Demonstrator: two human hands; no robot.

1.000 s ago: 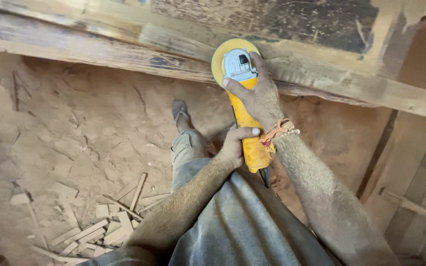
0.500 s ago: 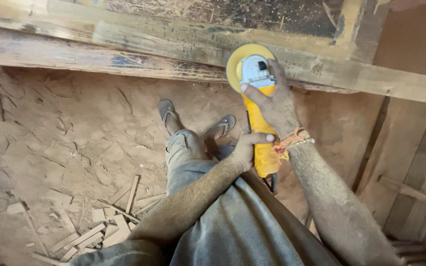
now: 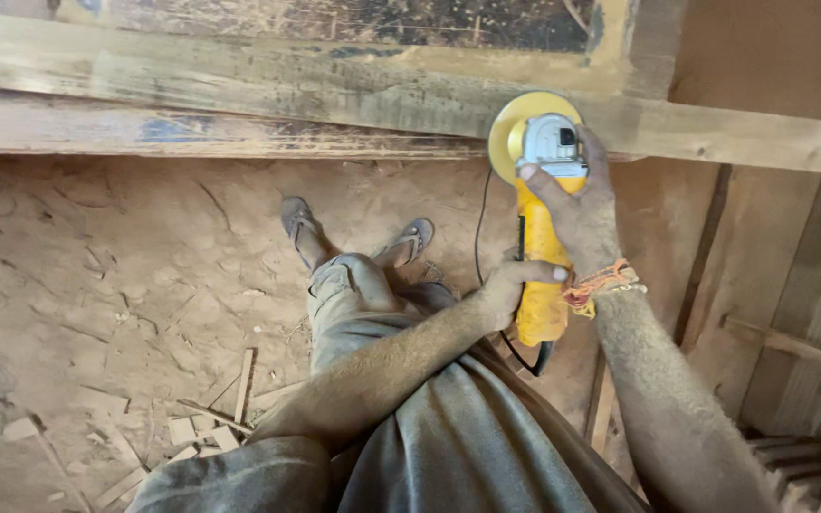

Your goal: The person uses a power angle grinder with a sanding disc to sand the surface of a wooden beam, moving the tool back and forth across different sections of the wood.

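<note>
A: How is the scene lit?

B: Warm, even, fairly soft light with no glare. Gentle shadow sits under the wooden beam point(image 3: 239, 95) and around the feet.

A: Is it sharp?

B: Mostly. The yellow grinder point(image 3: 539, 228) is crisp; the trousers at the bottom edge look soft, and straight boards bow slightly near the corners.

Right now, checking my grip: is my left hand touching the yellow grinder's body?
Touching. The head view shows the left hand wrapped around the rear of the yellow grinder, thumb lying across its body.
</note>
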